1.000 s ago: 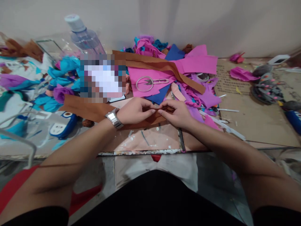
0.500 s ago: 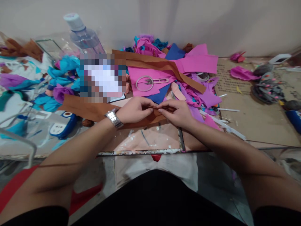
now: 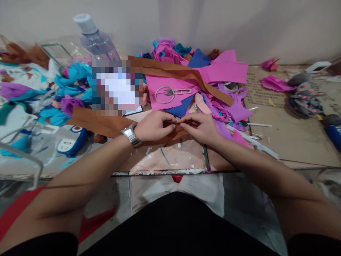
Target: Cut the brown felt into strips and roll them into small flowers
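A long brown felt strip point(image 3: 98, 122) lies across the board in front of me. My left hand point(image 3: 153, 126), with a metal watch on the wrist, pinches the strip's right end. My right hand point(image 3: 201, 128) meets it fingertip to fingertip and pinches the same folded end, so both hands are closed on the brown felt. Just beyond my hands lie pink felt sheets point(image 3: 223, 71), a blue piece point(image 3: 179, 108) and small thread snips point(image 3: 170, 93) with a round loop handle.
A plastic water bottle point(image 3: 96, 39) stands at the back left beside turquoise and purple felt flowers point(image 3: 70, 92). A second brown strip point(image 3: 183, 74) crosses the pink pile. Cardboard point(image 3: 287, 131) covers the right side, with grey items point(image 3: 303, 101) and white sticks point(image 3: 259, 124). The table's front edge point(image 3: 160, 173) runs below my wrists.
My fingertips shifted slightly on the brown strip's end, working its fold; the hands stay in the same place. Nothing else moved.
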Available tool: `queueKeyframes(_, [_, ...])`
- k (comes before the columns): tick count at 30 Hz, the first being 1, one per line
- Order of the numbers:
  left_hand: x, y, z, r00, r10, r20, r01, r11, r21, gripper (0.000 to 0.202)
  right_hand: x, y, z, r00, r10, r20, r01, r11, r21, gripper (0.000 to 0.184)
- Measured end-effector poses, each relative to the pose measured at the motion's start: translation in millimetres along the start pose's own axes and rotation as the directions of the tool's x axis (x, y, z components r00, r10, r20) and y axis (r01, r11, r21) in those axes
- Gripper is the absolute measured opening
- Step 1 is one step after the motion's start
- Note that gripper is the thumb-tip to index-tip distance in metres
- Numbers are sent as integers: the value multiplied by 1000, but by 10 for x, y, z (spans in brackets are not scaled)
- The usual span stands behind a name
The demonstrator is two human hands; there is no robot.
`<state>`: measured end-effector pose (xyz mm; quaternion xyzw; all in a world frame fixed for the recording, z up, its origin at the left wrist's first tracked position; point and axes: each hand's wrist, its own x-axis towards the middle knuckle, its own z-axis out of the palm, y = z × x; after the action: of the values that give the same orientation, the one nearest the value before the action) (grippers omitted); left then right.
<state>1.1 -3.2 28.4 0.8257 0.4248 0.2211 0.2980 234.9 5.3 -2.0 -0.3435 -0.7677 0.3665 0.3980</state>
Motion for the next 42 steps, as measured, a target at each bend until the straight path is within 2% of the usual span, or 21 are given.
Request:
queueKeyframes(3, [12,-40,-26,998,-34,-57,37,998,57,33,14,15,-13,998,50,-22,-50,999,22,14])
queueKeyframes(6, [25,-97,-51,987,-70,-142,97,976,195,34,40,62,-40,996,71,-53,-70,997,19,14])
queueKeyframes(11, [29,-175,-49,977,-62,-205,151,876,458,33,69,119,-64,997,65,-41,-67,996,-51,10])
queueKeyframes(14, [28,-192,-42,972,-76,-222,182,841,509,34,73,131,-60,995,92,-26,-93,994,-55,12])
queueKeyframes(16, [28,-191,-45,969,-83,-232,192,844,501,34,73,136,-55,994,107,-31,-108,993,-54,12])
queueKeyframes(18, [27,-181,-47,975,-57,-216,153,875,459,34,70,140,-47,992,118,-33,-119,991,-53,13])
queueKeyframes(21, [25,-148,-28,992,55,-114,-9,927,376,33,59,137,-21,992,127,-18,-128,991,-24,14])
queueKeyframes(24, [22,-105,15,991,130,-18,-115,926,360,31,46,119,14,995,102,7,-102,995,8,13])
queueKeyframes(28, [18,-63,55,995,104,2,-99,940,327,27,30,76,39,997,75,24,-75,997,29,13])
queueKeyframes(35, [-1,-17,9,1000,17,-24,-13,988,153,24,15,65,20,999,1,39,0,1000,-23,15])
queueKeyframes(39, [-6,16,-22,1000,13,4,-14,995,96,22,13,58,20,999,-10,35,11,999,-32,16])
queueKeyframes(42, [-4,19,-30,999,28,37,-30,998,48,28,11,39,21,999,-13,37,14,999,-37,16])
